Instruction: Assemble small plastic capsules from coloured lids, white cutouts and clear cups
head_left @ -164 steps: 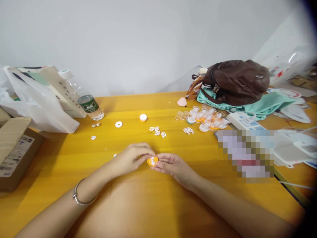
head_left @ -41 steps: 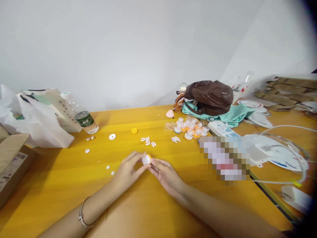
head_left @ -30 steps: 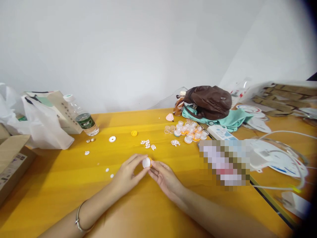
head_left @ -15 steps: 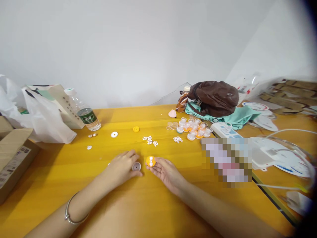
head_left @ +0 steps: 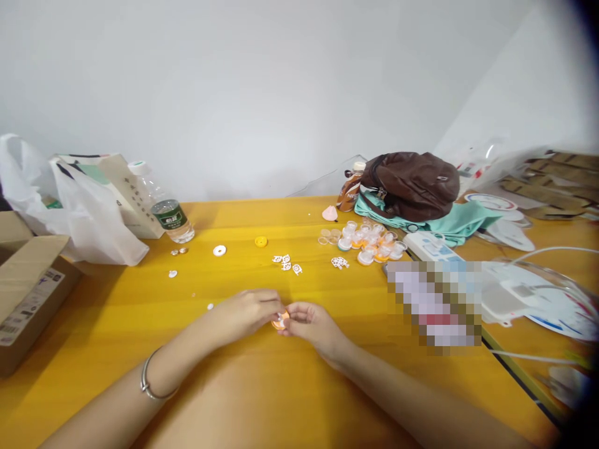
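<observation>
My two hands meet over the front middle of the table. In the fingers of my right hand [head_left: 311, 327] is a small round orange plastic piece [head_left: 276, 323] with white bits showing on its top. My left hand [head_left: 250, 312] reaches over it from the left, fingertips closed on a small clear round cup that is mostly hidden by the fingers and seems to rest on the orange piece. Beyond the hands lie several white openwork plastic parts [head_left: 286, 265], a yellow round piece [head_left: 261, 241] and a white ring [head_left: 219, 250].
Several clear-topped capsules [head_left: 367, 242] are grouped right of centre, near a brown bag [head_left: 412, 186] and a coffee bottle [head_left: 350, 190]. A water bottle [head_left: 173, 221] and a cardboard box [head_left: 40, 299] stand left. A power strip [head_left: 430, 249] lies on the right.
My left hand has moved right, bringing the clear cup onto the orange piece in my right hand. The orange piece is now lower and more tilted. The view has shifted slightly.
</observation>
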### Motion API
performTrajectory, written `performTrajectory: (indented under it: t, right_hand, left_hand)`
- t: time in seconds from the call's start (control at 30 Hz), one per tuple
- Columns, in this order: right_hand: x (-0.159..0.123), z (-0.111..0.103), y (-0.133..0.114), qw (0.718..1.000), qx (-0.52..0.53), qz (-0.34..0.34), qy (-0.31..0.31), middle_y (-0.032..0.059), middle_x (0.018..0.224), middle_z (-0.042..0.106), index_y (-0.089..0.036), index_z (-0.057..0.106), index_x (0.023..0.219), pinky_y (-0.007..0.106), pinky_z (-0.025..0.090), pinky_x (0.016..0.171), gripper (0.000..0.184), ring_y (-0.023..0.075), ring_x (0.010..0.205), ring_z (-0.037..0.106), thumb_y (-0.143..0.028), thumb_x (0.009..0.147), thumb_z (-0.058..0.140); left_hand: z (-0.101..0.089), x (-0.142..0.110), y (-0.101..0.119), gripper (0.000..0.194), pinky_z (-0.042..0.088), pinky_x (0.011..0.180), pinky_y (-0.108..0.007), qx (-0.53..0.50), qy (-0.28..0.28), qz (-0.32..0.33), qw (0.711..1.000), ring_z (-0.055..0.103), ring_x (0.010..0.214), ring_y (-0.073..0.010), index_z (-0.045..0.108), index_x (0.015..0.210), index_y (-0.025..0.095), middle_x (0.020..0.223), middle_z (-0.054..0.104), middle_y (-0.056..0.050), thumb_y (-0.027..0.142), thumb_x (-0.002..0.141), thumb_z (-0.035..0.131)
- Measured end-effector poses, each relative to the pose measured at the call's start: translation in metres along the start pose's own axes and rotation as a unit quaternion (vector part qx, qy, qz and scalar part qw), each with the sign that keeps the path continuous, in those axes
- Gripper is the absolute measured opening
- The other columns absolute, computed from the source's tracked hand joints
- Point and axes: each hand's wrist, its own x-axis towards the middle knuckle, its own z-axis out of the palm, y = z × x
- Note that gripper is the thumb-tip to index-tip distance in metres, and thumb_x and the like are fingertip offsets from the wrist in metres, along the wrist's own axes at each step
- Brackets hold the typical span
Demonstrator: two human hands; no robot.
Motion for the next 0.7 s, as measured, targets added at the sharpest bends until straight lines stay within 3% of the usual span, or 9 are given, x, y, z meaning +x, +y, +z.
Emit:
performTrajectory:
  t: [0.13,0.27,0.43,0.7]
  right_hand:
    - [0.002,-0.001,0.002,1.0,-0.024,-0.011,0.003,0.0007,0.068,0.065,-0.014,0.06,0.069,0.027,0.049,0.069,0.03,0.0106,0.061,0.06,-0.035,0.053,0.074]
    - [0.003,-0.003,0.001,0.998,-0.055,-0.006,-0.006,0.0001,0.064,0.065,-0.014,0.061,0.067,0.024,0.048,0.064,0.024,0.0096,0.058,0.059,-0.03,0.054,0.074]
    - [0.0,-0.004,-0.003,0.999,-0.024,0.011,-0.032,0.0022,0.068,0.068,-0.013,0.064,0.071,0.022,0.047,0.062,0.02,0.0093,0.058,0.061,-0.028,0.059,0.072]
    - [-0.002,-0.002,-0.009,0.998,0.021,0.044,-0.037,0.0029,0.07,0.068,-0.013,0.065,0.072,0.023,0.047,0.068,0.024,0.0093,0.062,0.061,-0.028,0.056,0.075]
  left_hand:
    - [-0.004,0.0,-0.004,0.025,0.047,0.066,-0.024,0.127,-0.039,0.091,0.987,0.057,0.073,-0.0134,0.058,0.091,0.012,0.082,0.059,-0.008,0.016,0.089,0.033]
    - [-0.005,0.0,-0.006,0.026,0.047,0.059,-0.025,0.192,-0.061,0.13,0.971,0.056,0.067,-0.0141,0.059,0.09,0.011,0.078,0.06,-0.009,0.011,0.088,0.032]
    - [-0.006,-0.003,-0.009,0.027,0.048,0.064,-0.026,0.16,-0.047,0.15,0.975,0.056,0.071,-0.0142,0.06,0.088,0.013,0.081,0.06,-0.008,0.016,0.088,0.033]
    - [-0.008,-0.01,-0.01,0.023,0.048,0.076,-0.025,0.053,-0.018,0.106,0.993,0.058,0.087,-0.0142,0.059,0.097,0.017,0.097,0.06,-0.008,0.019,0.088,0.038]
